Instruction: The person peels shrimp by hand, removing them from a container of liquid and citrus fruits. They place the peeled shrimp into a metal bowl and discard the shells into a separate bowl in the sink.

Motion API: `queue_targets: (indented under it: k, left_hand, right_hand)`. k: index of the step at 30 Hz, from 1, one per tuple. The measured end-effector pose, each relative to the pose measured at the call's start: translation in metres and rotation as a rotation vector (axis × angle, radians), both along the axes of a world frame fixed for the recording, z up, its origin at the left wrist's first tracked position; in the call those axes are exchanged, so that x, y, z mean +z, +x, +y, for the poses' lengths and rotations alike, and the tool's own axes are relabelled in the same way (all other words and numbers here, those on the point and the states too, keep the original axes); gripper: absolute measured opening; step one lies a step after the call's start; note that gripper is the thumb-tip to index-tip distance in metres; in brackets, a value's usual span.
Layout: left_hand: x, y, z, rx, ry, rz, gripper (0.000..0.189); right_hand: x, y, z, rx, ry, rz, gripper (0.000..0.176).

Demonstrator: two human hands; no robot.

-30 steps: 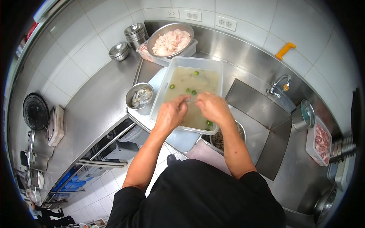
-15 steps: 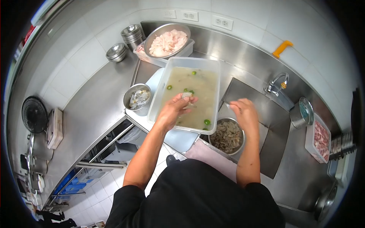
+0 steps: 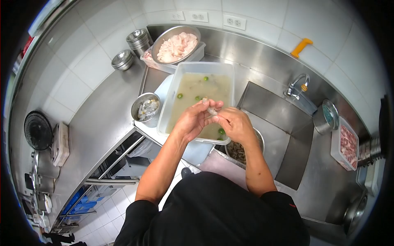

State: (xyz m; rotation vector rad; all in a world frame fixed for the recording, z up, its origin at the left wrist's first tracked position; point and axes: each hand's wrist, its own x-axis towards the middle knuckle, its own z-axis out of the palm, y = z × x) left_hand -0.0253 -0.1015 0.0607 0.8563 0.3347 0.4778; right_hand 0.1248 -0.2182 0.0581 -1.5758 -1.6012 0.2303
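Over the near end of the clear rectangular plastic tub of cloudy liquid, I have a small pale grey shrimp between my two hands. My left hand is curled shut, thumb and fingers pinching the shrimp from its 9 o'clock side. My right hand meets it from 3 o'clock, with its fingertips closed on the same shrimp. The shrimp is lifted clear of the liquid, above the tub's near rim.

Several small round green limes float in the liquid at 10 to 12 o'clock from the shrimp. At 9 o'clock, just beside the tub's wall, stands a small round steel bowl with pale pieces in it. At 5 o'clock, partly hidden under my right wrist, sits a round steel bowl of brownish scraps.

Beyond the tub at 11 o'clock a wide steel bowl of pale pink meat rests on another container. At 2 o'clock lie the steel sink and its curved tap. Everything stands on the stainless steel desk.
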Motion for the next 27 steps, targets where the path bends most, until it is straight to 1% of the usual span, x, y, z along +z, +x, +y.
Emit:
queue_targets:
  k: [1,3,4,6,7,8,9,10,11,12,13,15,16,17,18,19,20,21,23,24,27]
  left_hand:
    - [0.000,0.001,0.001,0.002,-0.018,-0.011,0.021]
    - [0.002,-0.003,0.008,0.040,0.026,0.015,0.023]
    - [0.004,-0.009,0.013,0.064,0.046,0.028,0.023]
    - [0.013,-0.029,0.033,0.298,0.343,0.233,0.031]
    - [0.015,-0.044,0.049,0.424,0.512,0.306,0.034]
    - [0.020,-0.058,0.064,0.540,0.714,0.447,0.033]
    - [0.011,-0.073,0.086,0.649,0.856,0.567,0.037]
    - [0.013,-0.086,0.097,0.720,0.952,0.758,0.041]
    - [0.025,-0.096,0.096,0.724,1.192,1.072,0.046]
    - [0.018,-0.102,0.102,0.772,1.471,1.174,0.045]
    - [0.009,-0.106,0.106,0.811,1.755,1.268,0.044]
    - [0.010,-0.093,0.099,0.589,1.750,1.168,0.044]
    - [0.009,-0.082,0.091,0.481,1.738,1.117,0.044]
    - [0.014,-0.070,0.077,0.268,1.649,1.097,0.041]
    - [0.011,-0.055,0.069,0.052,1.580,1.217,0.042]
    - [0.008,-0.042,0.060,-0.145,1.637,1.340,0.043]
    - [0.006,-0.033,0.053,-0.350,1.685,1.457,0.044]
    - [0.002,-0.030,0.047,-0.432,1.678,1.470,0.045]
    - [-0.006,-0.030,0.040,-0.593,1.664,1.497,0.048]
    - [-0.011,-0.030,0.042,-0.568,1.664,1.497,0.048]
    - [-0.037,-0.033,0.054,-0.489,1.620,1.488,0.048]
  right_hand:
    - [-0.002,0.003,-0.005,-0.032,0.038,0.023,0.021]
    - [-0.009,0.011,-0.016,-0.087,0.117,0.066,0.017]
    - [-0.015,0.019,-0.022,-0.142,0.107,0.113,0.017]
    - [-0.029,0.043,-0.036,-0.251,0.082,0.205,0.021]
    - [-0.038,0.056,-0.044,-0.312,-0.018,0.089,0.023]
    - [-0.046,0.070,-0.052,-0.375,-0.118,-0.028,0.025]
    - [-0.050,0.075,-0.057,-0.437,-0.218,-0.145,0.028]
    - [-0.049,0.075,-0.056,-0.442,-0.160,-0.213,0.028]
    - [-0.043,0.076,-0.051,-0.447,-0.098,-0.282,0.029]
    - [-0.033,0.076,-0.044,-0.452,-0.034,-0.349,0.030]
    - [-0.023,0.071,-0.037,-0.383,-0.036,-0.381,0.029]
    - [0.003,0.048,-0.010,-0.246,-0.033,-0.441,0.029]
    - [0.003,0.040,0.008,-0.130,-0.079,-0.525,0.028]
    - [-0.001,0.032,0.028,-0.008,-0.127,-0.610,0.027]
    - [-0.009,0.025,0.051,0.111,-0.145,-0.628,0.028]
    - [-0.020,0.019,0.075,0.229,-0.160,-0.645,0.029]
    - [-0.031,0.013,0.096,0.273,-0.195,-0.686,0.029]
    - [-0.041,0.007,0.112,0.317,-0.228,-0.727,0.030]
    - [-0.048,-0.007,0.131,0.323,-0.406,-0.887,0.028]
    - [-0.049,-0.012,0.138,0.327,-0.495,-0.963,0.027]
    - [-0.050,-0.021,0.140,0.390,-0.558,-1.042,0.023]
